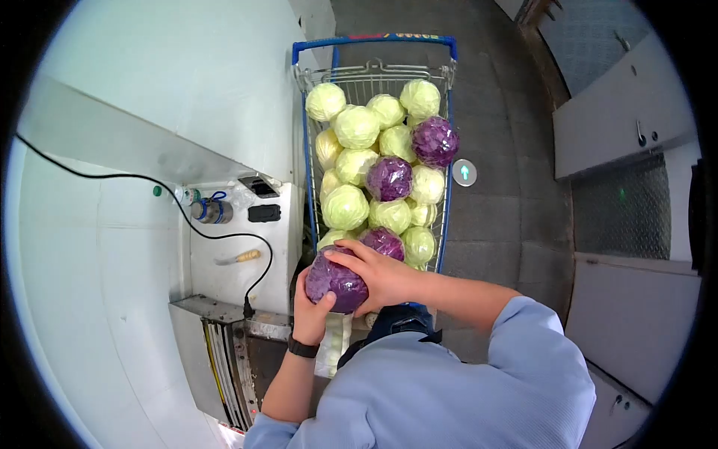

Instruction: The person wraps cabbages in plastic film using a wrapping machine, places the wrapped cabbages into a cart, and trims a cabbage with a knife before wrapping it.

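Between my two hands is a red cabbage (338, 283) in clear plastic wrap, held in front of my body at the near end of a shopping cart (374, 75). My left hand (308, 308) grips its left side, with the thumb across the front. Across its top and right side lies my right hand (378, 275), fingers curved round it. Inside the cart, wrapped green cabbages (357, 127) are heaped with other red cabbages, one (390, 178) in the middle and one (435, 141) at the right edge. Another red cabbage (383, 242) is partly hidden behind my right hand.
On my left, a white counter (224, 277) carries a knife (239, 257), a dark phone-like object (264, 214) and a bottle (212, 210). A black cable (217, 236) runs down to a metal machine (224, 359). Grey floor (508, 187) and cabinets (621, 112) lie right.
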### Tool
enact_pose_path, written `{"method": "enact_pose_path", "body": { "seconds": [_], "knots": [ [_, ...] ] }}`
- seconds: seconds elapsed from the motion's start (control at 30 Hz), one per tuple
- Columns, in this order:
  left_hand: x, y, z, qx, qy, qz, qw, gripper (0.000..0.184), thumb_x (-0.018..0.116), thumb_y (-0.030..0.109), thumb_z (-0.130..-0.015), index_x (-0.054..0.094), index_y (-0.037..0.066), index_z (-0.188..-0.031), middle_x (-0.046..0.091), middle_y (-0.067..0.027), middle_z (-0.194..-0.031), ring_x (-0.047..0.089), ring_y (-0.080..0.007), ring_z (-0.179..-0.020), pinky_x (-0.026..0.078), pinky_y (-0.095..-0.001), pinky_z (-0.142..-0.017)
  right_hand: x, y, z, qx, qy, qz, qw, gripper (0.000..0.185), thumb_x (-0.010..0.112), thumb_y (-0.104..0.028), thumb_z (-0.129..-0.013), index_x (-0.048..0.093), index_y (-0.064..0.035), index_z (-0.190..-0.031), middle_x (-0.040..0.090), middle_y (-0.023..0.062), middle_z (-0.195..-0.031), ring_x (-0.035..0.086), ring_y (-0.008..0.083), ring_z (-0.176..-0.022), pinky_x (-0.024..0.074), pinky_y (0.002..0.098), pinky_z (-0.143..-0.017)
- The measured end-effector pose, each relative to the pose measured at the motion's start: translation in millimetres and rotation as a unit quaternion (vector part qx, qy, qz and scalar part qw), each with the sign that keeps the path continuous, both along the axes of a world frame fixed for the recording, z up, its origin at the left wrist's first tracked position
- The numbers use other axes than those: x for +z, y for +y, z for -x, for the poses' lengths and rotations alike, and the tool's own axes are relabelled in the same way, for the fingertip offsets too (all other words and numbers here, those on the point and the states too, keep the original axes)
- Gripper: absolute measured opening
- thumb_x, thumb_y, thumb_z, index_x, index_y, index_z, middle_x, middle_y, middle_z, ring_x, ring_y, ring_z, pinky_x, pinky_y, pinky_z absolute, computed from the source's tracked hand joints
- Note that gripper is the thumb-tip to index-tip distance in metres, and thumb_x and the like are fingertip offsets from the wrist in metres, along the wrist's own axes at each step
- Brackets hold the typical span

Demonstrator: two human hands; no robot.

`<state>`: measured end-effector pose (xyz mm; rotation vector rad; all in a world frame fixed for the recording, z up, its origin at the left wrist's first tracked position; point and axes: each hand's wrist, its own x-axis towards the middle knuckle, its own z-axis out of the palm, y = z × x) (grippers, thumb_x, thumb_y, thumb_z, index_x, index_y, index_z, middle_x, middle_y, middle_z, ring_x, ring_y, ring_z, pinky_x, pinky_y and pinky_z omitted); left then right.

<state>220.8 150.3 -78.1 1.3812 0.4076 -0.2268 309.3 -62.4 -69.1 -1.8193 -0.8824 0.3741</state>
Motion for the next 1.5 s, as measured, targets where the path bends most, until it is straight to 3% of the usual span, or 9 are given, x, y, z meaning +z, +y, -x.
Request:
{"method": "enact_pose_path", "body": {
  "seconds": [0.3,0.67,0.8,0.93,1.03,1.3,1.4,1.43,1.5],
  "knots": [
    [2.7,-11.5,-61.5,-0.086,-0.080,-0.056,0.992,0.112,0.080,0.035,-0.085,0.001,0.013,-0.161,0.027,-0.0194,-0.158,0.031,-0.0351,-0.147,0.032,-0.0489,-0.118,-14.1,-36.9,-77.4,-0.142,-0.008,0.039,0.989,0.115,0.096,-0.025,-0.052,0.039,-0.0192,-0.151,0.035,0.0213,-0.150,0.046,0.0431,-0.136,0.0458,0.0484,-0.112],
    [-4.0,7.8,-9.9,-0.088,0.043,-0.022,0.995,0.089,0.072,0.014,-0.092,0.014,0.006,-0.158,0.039,-0.0194,-0.150,0.042,-0.0316,-0.139,0.037,-0.0460,-0.115,-77.4,-99.9,-275.3,-0.353,-0.106,0.117,0.922,0.114,0.097,-0.023,-0.053,0.039,-0.0212,-0.151,0.036,0.0205,-0.152,0.051,0.0434,-0.132,0.0480,0.0465,-0.110],
    [-10.0,7.0,1.0,-0.066,0.062,-0.012,0.996,0.082,0.071,0.012,-0.093,0.019,0.007,-0.157,0.041,-0.0188,-0.149,0.043,-0.0289,-0.137,0.039,-0.0443,-0.113,-81.8,-95.8,-284.3,-0.364,-0.120,0.158,0.910,0.115,0.097,-0.026,-0.053,0.038,-0.0195,-0.151,0.038,0.0214,-0.151,0.051,0.0430,-0.131,0.0472,0.0456,-0.110],
    [-14.3,7.4,4.6,-0.081,0.059,-0.018,0.995,0.078,0.070,0.013,-0.094,0.024,0.006,-0.156,0.044,-0.0184,-0.146,0.045,-0.0282,-0.137,0.040,-0.0437,-0.112,-86.5,-91.2,-285.7,-0.381,-0.181,0.341,0.840,0.115,0.097,-0.032,-0.055,0.038,-0.0183,-0.152,0.043,0.0223,-0.148,0.049,0.0408,-0.134,0.0454,0.0455,-0.111],
    [-18.4,6.9,10.7,-0.095,0.059,-0.028,0.993,0.076,0.070,0.014,-0.094,0.026,0.006,-0.155,0.047,-0.0183,-0.144,0.047,-0.0278,-0.135,0.040,-0.0429,-0.112,-71.2,-87.1,-295.0,-0.340,-0.062,0.343,0.874,0.115,0.096,-0.034,-0.056,0.037,-0.0166,-0.153,0.044,0.0231,-0.148,0.046,0.0414,-0.135,0.0450,0.0471,-0.111],
    [-16.7,1.1,16.4,-0.101,0.052,-0.049,0.992,0.069,0.069,0.014,-0.096,0.031,0.004,-0.153,0.050,-0.0177,-0.143,0.049,-0.0274,-0.132,0.043,-0.0412,-0.110,-95.6,-78.3,-282.8,-0.374,-0.134,0.355,0.846,0.121,0.096,-0.035,-0.058,0.027,-0.0075,-0.154,0.044,0.0258,-0.146,0.047,0.0432,-0.135,0.0455,0.0462,-0.110],
    [-29.9,-3.4,22.5,-0.134,0.063,-0.045,0.988,0.066,0.069,0.015,-0.096,0.035,0.003,-0.151,0.052,-0.0167,-0.142,0.050,-0.0260,-0.132,0.043,-0.0395,-0.109,-58.5,-76.1,-284.9,-0.313,-0.058,0.457,0.830,0.124,0.096,-0.041,-0.058,0.026,-0.0088,-0.155,0.045,0.0252,-0.145,0.047,0.0409,-0.136,0.0456,0.0452,-0.110],
    [-21.3,-6.3,21.8,-0.162,0.063,-0.052,0.983,0.062,0.070,0.016,-0.096,0.039,0.001,-0.148,0.053,-0.0157,-0.141,0.051,-0.0244,-0.131,0.044,-0.0382,-0.109,-33.9,-76.2,-281.1,-0.281,-0.031,0.488,0.826,0.113,0.090,-0.046,-0.067,0.028,-0.0083,-0.154,0.043,0.0251,-0.150,0.042,0.0397,-0.141,0.0426,0.0459,-0.113],
    [-21.2,-7.8,25.7,-0.171,0.061,-0.040,0.983,0.057,0.067,0.013,-0.098,0.040,0.003,-0.147,0.054,-0.0125,-0.140,0.052,-0.0211,-0.130,0.044,-0.0362,-0.109,-52.8,-75.6,-279.9,-0.390,-0.211,0.352,0.824,0.105,0.085,-0.047,-0.074,0.030,-0.0079,-0.155,0.038,0.0237,-0.154,0.038,0.0397,-0.144,0.0399,0.0476,-0.115]
  ]
}}
